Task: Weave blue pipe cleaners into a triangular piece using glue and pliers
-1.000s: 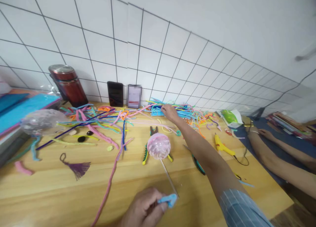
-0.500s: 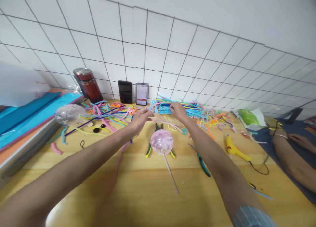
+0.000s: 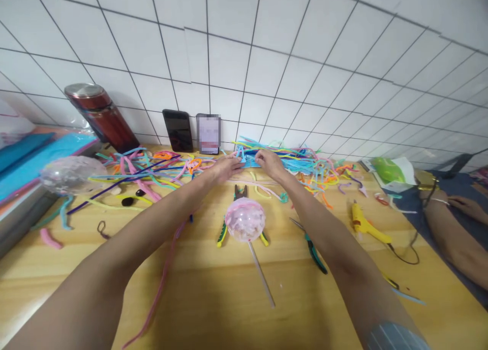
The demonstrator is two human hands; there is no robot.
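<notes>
My left hand [image 3: 226, 168] reaches to the back of the table, its fingers closed on a light blue pipe cleaner [image 3: 241, 154] bent to a peak. My right hand [image 3: 269, 163] is beside it with curled fingers at the pile of blue pipe cleaners [image 3: 297, 164]; what is between its fingertips is hidden. Nearer to me, a clear balloon-like ball with pink bits [image 3: 245, 219] on a pale stick [image 3: 261, 275] lies over pliers [image 3: 241, 191] with green and yellow handles.
A red thermos [image 3: 102, 117] and two phones [image 3: 178, 130] stand by the tiled wall. Another clear ball [image 3: 74, 175] and loose pipe cleaners lie left. Right are green-handled pliers [image 3: 315, 253], a yellow glue gun [image 3: 368, 225] with its cord, and another person's arm [image 3: 450, 233].
The camera view has tilted and come closer. My left hand has lowered towards the pile with the bent pipe cleaner. My right hand stays at the blue pile with fingers curled.
</notes>
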